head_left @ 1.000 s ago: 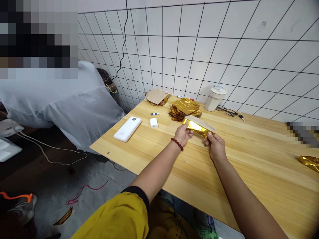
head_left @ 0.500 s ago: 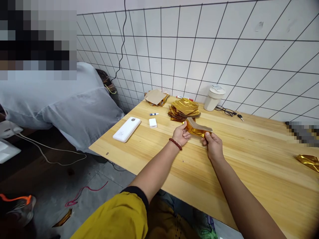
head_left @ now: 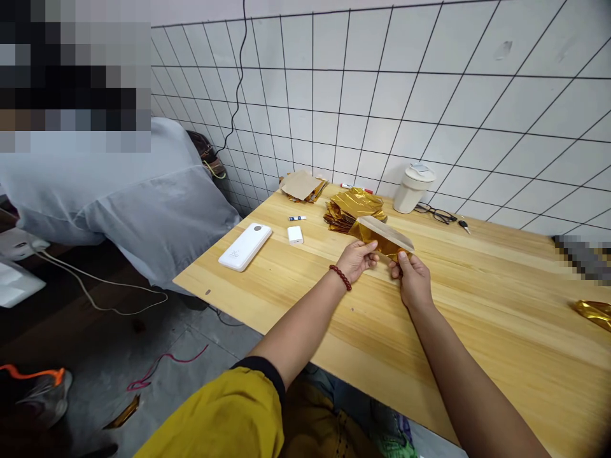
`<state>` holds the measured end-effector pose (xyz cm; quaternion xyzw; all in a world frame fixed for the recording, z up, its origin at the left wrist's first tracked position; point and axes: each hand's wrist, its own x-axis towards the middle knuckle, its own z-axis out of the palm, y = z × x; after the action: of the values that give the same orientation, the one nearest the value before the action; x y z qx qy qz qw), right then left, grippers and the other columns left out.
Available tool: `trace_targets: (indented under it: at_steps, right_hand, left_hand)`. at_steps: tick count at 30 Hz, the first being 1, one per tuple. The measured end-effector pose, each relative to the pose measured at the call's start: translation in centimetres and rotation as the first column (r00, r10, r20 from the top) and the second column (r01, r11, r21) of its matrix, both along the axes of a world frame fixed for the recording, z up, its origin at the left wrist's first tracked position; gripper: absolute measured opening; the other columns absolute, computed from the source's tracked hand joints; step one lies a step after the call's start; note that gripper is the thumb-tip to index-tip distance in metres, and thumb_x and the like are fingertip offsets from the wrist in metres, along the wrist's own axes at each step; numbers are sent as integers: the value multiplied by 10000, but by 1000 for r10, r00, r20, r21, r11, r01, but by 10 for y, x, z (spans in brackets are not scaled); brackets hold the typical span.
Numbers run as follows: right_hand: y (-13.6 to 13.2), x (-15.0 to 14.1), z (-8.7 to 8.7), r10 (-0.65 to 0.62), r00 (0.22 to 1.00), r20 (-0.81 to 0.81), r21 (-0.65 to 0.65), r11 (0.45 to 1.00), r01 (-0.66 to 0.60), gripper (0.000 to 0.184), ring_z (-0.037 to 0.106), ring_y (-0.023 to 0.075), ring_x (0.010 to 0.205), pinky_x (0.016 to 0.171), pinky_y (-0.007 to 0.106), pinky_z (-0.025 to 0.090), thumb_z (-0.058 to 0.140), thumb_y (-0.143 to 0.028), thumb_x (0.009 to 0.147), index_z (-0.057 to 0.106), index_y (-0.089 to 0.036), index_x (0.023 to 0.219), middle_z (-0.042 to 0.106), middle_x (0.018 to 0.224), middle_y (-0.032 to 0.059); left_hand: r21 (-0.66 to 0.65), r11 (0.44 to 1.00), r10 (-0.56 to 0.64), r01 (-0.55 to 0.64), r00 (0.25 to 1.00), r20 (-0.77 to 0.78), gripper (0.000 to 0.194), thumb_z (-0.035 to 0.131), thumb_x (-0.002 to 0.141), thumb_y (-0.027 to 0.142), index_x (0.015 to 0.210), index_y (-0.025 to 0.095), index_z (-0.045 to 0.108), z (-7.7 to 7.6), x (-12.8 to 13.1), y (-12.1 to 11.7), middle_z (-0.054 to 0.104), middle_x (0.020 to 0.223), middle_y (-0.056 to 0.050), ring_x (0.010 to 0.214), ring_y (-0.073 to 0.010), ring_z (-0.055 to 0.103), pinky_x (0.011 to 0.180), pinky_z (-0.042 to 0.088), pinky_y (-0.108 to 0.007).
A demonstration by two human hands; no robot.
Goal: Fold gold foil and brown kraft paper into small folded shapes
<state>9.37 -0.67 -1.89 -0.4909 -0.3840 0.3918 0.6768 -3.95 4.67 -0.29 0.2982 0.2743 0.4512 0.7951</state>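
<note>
A folded sheet of gold foil paper (head_left: pixel 382 236), with a tan strip along its upper edge, is held in the air over the table. My left hand (head_left: pixel 358 257), a red bead bracelet at its wrist, pinches the near edge. At the right end of the sheet, my right hand (head_left: pixel 413 277) grips it between thumb and fingers. Just behind lies a stack of gold foil paper (head_left: pixel 353 202). Farther left is a second pile (head_left: pixel 303 186), topped by a tan sheet.
On the wooden table (head_left: pixel 477 305) lie a white power bank (head_left: pixel 245 247), a charger plug (head_left: pixel 295 235), a white cup (head_left: pixel 413 189), glasses (head_left: pixel 436 215) and a key (head_left: pixel 464 226). Gold foil (head_left: pixel 594 313) lies at the right edge. A person in a light shirt (head_left: pixel 157 191) is at left.
My left hand has shifted from the sheet's left end toward its middle near edge. The sheet is now straighter, its tan strip lying flatter.
</note>
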Motion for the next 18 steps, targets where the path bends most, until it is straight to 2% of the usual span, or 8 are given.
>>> trace_targets:
  at_steps: [4,7,11,14,16,18]
  right_hand:
    - [-1,0,0,31,999,29,8,999,-31,402,451,78,459,449,221,374,741,-560,712,607,-180,714,603,605,-10]
    - [0,1,1,18,1000,-12,23,1000,-18,359,442,71,457,447,211,357,771,-494,696,625,-188,812,594,622,-32]
    - [1,2,0,-5,1000,-14,16,1000,5,315,424,68,452,437,207,336,775,-430,690,614,-188,811,575,616,-41]
    - [1,2,-1,-1,1000,-15,27,1000,1,290,424,72,455,446,209,338,770,-401,695,608,-192,814,556,593,-50]
    - [0,1,-1,10,1000,-13,26,1000,-10,283,427,74,457,456,208,340,779,-378,683,614,-193,821,530,562,-62]
    - [-2,1,0,22,1000,-7,17,1000,-22,280,428,73,462,461,208,338,788,-359,665,623,-191,816,525,561,-64]
  left_hand:
    - [99,994,-43,55,992,-120,346,841,642,329,748,83,622,-2,6,-4,596,573,-4,486,-61,531,489,393,-192]
    - [109,994,-8,22,992,-128,350,852,615,326,759,86,642,-3,7,-5,614,608,-9,500,-55,530,491,380,-190]
    - [152,988,53,-33,991,-127,370,866,568,334,739,93,644,-4,7,-6,607,628,-2,506,-48,513,493,365,-196]
    - [219,976,38,-6,990,-139,403,887,500,321,743,100,655,-5,9,-8,623,645,-1,496,-38,486,489,344,-194]
    - [217,976,25,13,985,-169,398,894,475,300,715,101,646,-5,10,-9,617,616,-3,491,-42,483,490,342,-197]
    - [182,983,51,-19,984,-172,378,888,478,281,691,107,628,-4,9,-9,595,582,6,488,-48,488,491,342,-200]
